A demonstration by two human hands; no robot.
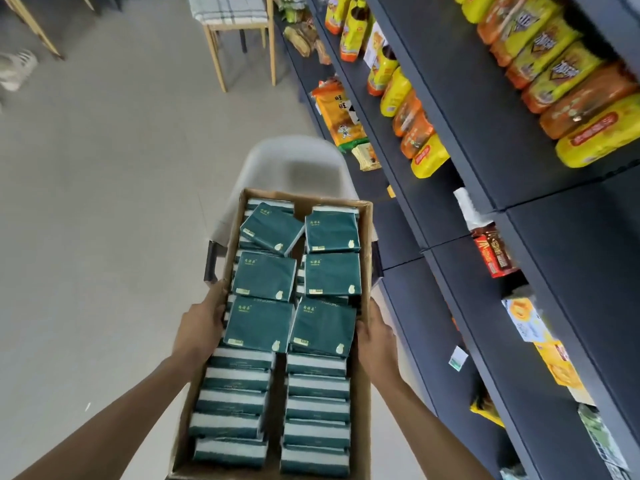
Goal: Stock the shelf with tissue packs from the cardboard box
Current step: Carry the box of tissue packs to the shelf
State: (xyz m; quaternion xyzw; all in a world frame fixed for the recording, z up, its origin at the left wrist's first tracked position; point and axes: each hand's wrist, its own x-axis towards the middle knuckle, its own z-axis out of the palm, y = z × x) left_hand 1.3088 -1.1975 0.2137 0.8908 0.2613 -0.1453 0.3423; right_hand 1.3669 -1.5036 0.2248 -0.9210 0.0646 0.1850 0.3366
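An open cardboard box [365, 244] fills the lower middle of the head view, packed with several dark green tissue packs [265, 277] lying flat on top and on edge in two rows nearer me. My left hand [201, 327] grips the box's left wall, fingers hidden behind the cardboard. My right hand [375, 342] grips the right wall at the same height. The box's far end reaches over the seat of a grey chair [294, 168]. The dark shelf unit [485, 140] runs along the right.
The shelves hold yellow and orange snack bags [571, 98], bottles [353, 32] and small boxes [493, 252]. A wooden stool [239, 29] stands at the far end of the aisle. A shoe [17, 69] lies on the grey floor at the far left.
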